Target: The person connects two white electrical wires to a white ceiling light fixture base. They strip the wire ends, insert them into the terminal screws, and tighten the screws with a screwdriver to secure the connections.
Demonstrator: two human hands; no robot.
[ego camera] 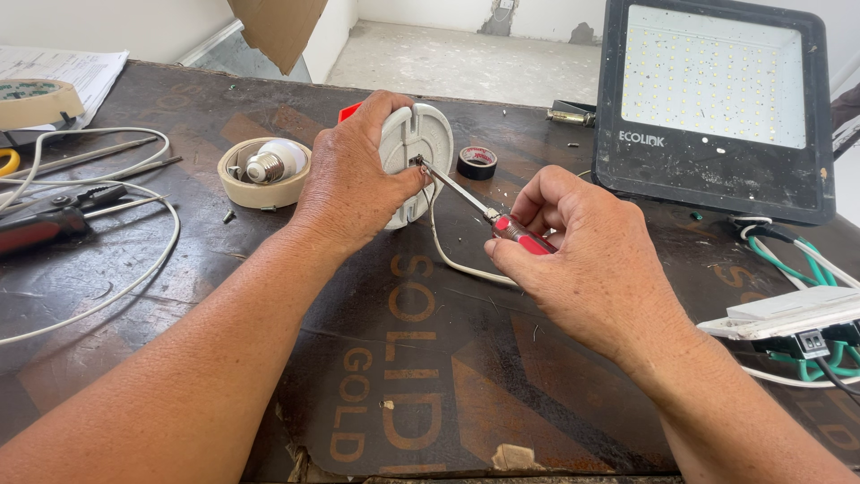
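Left hand (351, 175) grips white round fixture (421, 148) upright on edge, table (430, 358) centre, 12 o'clock of frame middle. Right hand (582, 255) pinches red-handled screwdriver (488, 215), tip on the fixture's centre screw, white wire (448, 255) trailing below. Bulb in tape roll (265, 170) at 9 o'clock of fixture, black tape (477, 162) at 3, floodlight (712, 103) at 2.

A round white fitting (417, 152) was held on edge by the left hand (354, 175). A red-handled screwdriver (484, 212) was gripped by the right hand (582, 255), its tip set against the fitting's middle. A black floodlight (712, 108) was seen behind.
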